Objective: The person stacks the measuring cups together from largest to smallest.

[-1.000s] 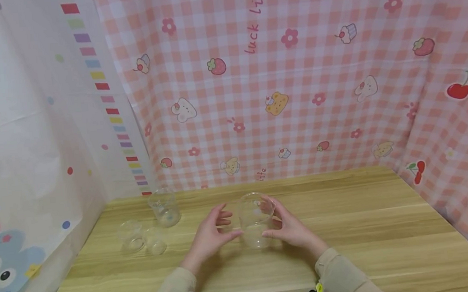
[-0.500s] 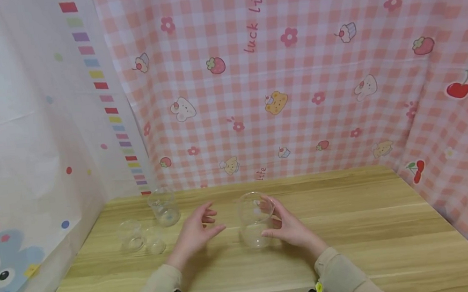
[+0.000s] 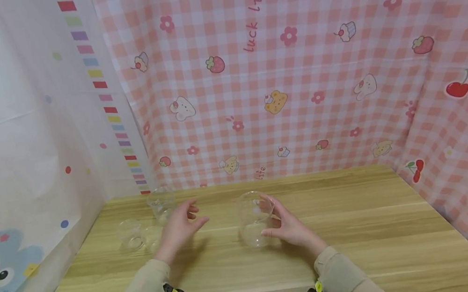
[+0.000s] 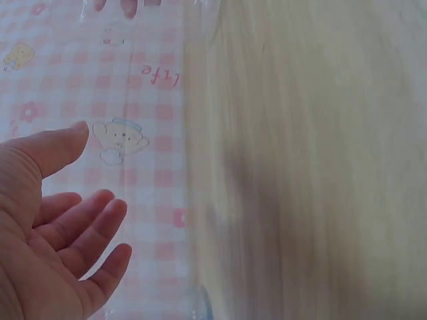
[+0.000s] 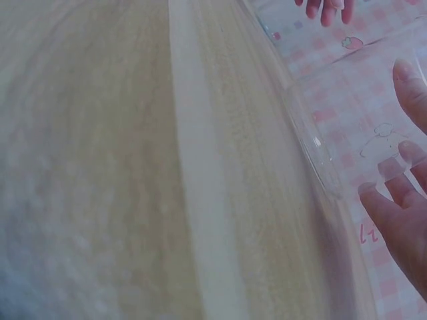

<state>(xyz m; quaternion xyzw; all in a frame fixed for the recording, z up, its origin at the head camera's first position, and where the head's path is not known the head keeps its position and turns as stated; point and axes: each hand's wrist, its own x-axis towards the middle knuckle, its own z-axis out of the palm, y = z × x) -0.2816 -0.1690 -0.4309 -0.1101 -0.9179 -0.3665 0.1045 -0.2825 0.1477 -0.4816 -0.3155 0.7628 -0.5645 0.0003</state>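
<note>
A large clear glass beaker (image 3: 250, 231) stands upright on the wooden table in front of me. My right hand (image 3: 288, 225) grips its right side, thumb in front and fingers behind the glass. In the right wrist view the fingertips show against the beaker's wall (image 5: 313, 143). My left hand (image 3: 180, 226) is in the air to the left of the large beaker, holding nothing, its fingers relaxed and thumb apart, as the left wrist view also shows. Behind it, partly hidden, stands a medium beaker (image 3: 159, 205).
Two smaller clear beakers stand at the table's left, one (image 3: 131, 236) farther out and the smallest (image 3: 151, 238) beside my left wrist, partly covered. A pink checked cloth (image 3: 299, 125) hangs behind the wooden table (image 3: 352, 228).
My left hand has moved away from the large beaker to the left and now overlaps the medium beaker in the head view. The right hand and large beaker stay in place.
</note>
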